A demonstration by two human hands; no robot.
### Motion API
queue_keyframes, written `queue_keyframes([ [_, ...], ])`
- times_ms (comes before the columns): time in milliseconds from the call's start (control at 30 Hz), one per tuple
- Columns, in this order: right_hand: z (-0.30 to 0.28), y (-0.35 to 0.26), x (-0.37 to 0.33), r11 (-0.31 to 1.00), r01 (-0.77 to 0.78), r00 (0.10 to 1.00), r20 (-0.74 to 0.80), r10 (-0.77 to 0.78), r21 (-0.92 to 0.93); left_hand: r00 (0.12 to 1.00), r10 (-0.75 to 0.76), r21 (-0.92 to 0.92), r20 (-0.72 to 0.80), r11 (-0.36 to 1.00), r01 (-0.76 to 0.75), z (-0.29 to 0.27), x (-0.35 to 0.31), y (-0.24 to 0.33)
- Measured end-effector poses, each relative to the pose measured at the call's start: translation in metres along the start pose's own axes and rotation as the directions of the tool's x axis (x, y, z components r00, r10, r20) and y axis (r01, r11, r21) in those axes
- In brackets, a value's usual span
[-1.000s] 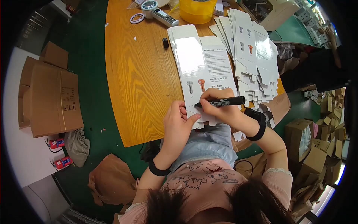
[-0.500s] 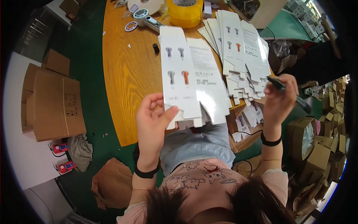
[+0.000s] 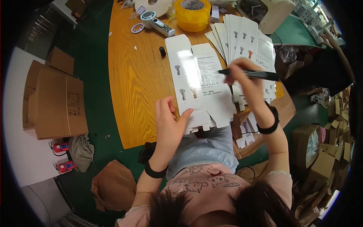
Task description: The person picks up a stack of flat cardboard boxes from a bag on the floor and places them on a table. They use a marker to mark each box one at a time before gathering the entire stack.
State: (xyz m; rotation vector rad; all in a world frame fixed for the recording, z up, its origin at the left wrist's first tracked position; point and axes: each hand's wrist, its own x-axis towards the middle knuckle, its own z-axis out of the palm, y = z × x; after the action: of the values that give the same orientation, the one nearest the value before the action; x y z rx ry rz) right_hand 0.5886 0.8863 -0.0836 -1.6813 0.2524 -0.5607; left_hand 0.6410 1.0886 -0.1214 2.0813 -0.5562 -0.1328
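A flattened white box [image 3: 213, 87] with small printed pictures of handheld fans lies on the wooden table in front of me. My left hand [image 3: 169, 117] holds its lower left edge, thumb pressed on the printed face and fingers curled beside the edge. Above the box's right side, my right hand [image 3: 245, 77] grips a black marker pen [image 3: 261, 75], its uncapped tip pointing left over the printed text. A black pen cap [image 3: 162, 51] stands left of the box. Behind my right hand, a fanned pile of similar flattened boxes [image 3: 242, 34] is partly hidden.
Farther back on the table [image 3: 132, 94] are a yellow tape roll [image 3: 193, 15], a handheld fan [image 3: 160, 26] and a white roll [image 3: 153, 4]. An open carton [image 3: 281, 113] with printed boxes sits below the right edge. Another person's arm [image 3: 338, 53] shows at right.
The flattened box has come down onto the table, my left hand still at its corner. My right hand has swung left with the marker, bringing the tip over the box.
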Motion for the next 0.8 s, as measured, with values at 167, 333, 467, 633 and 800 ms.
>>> queue_keyframes([
  [167, 0.045, 0.040, 0.021, 0.993, -0.074, 0.984, 0.154, 0.088, -0.094, 0.965, -0.166, -0.180, 0.205, 0.962, 0.204, 0.001, -0.004, -0.016],
  [333, 0.054, 0.048, 0.021, 0.982, -0.177, 0.976, 0.113, 0.184, -0.069, 0.966, -0.160, -0.224, 0.201, 0.953, 0.204, 0.003, -0.008, -0.018],
  [467, 0.055, 0.043, 0.021, 0.973, -0.183, 0.974, 0.110, 0.198, -0.138, 0.970, -0.149, -0.236, 0.193, 0.952, 0.193, 0.004, -0.009, -0.019],
  [633, 0.054, 0.041, 0.018, 0.982, -0.148, 0.983, 0.090, 0.159, -0.114, 0.968, -0.161, -0.242, 0.194, 0.948, 0.206, 0.005, -0.008, -0.020],
  [800, 0.053, 0.024, -0.022, 0.990, -0.124, 0.985, 0.115, 0.131, -0.067, 0.970, -0.153, -0.273, 0.188, 0.941, 0.201, 0.005, -0.009, -0.022],
])
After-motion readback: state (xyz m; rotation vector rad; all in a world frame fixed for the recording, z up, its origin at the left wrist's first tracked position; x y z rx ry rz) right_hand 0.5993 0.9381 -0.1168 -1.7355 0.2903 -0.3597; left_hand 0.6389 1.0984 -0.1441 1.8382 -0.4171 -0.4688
